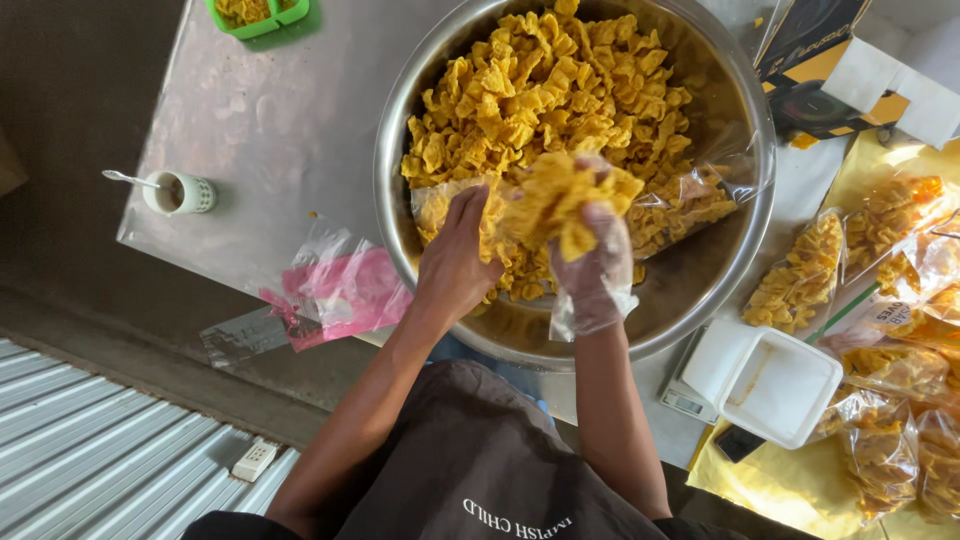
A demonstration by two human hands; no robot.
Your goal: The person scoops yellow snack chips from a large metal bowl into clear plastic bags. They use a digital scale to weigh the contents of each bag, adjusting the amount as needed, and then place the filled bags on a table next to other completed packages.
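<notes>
So a clear plastic bag (455,205) is held open by the bare left hand (455,262), right over the big steel bowl (690,290). A heap of yellow chips (565,200) is clutched in the gloved right hand (595,270), just beside the bag's mouth. Filled bags (800,275) are piled to the right, near a white scale (765,380). A cup with a spoon (178,192) is set off to the left.

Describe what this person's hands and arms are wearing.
The left hand is bare, with no glove, ring or watch showing. The right hand wears a thin, clear, loose disposable glove that ends crumpled at the wrist. Both forearms are bare, with no sleeves in view. A dark brown garment with pale lettering covers the torso.
</notes>
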